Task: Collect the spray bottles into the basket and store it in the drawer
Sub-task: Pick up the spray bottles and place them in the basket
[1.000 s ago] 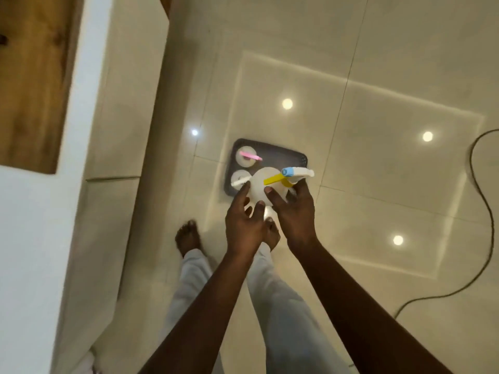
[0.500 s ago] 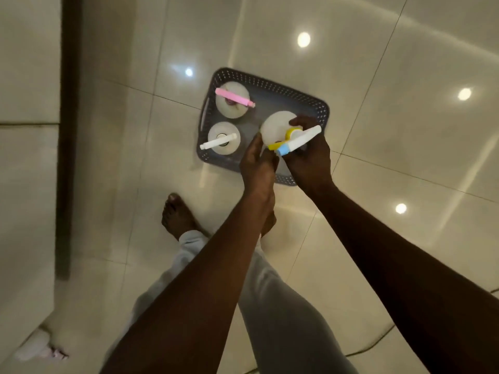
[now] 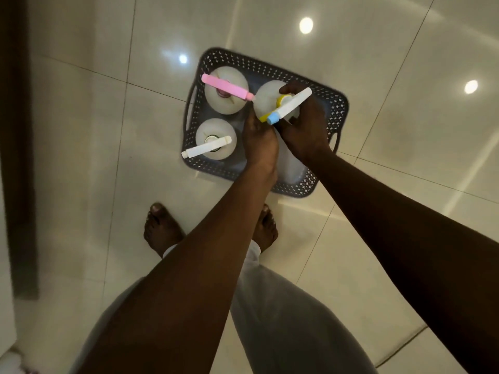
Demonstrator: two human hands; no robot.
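While both hands lower it, the spray bottle with the yellow and blue nozzles (image 3: 280, 109) sits over the basket's far right corner. Right hand (image 3: 302, 130) is closed round its neck and trigger; left hand (image 3: 260, 139) is pressed to its near side, grip unclear. Judgement: smooth plastic, likely slippery, top-heavy; the neck is the safest hold. Two bottles, pink-topped (image 3: 225, 93) and white-topped (image 3: 214, 140), stand upright on the left. Grey perforated basket (image 3: 339, 109) rests on glossy floor tiles (image 3: 81, 130).
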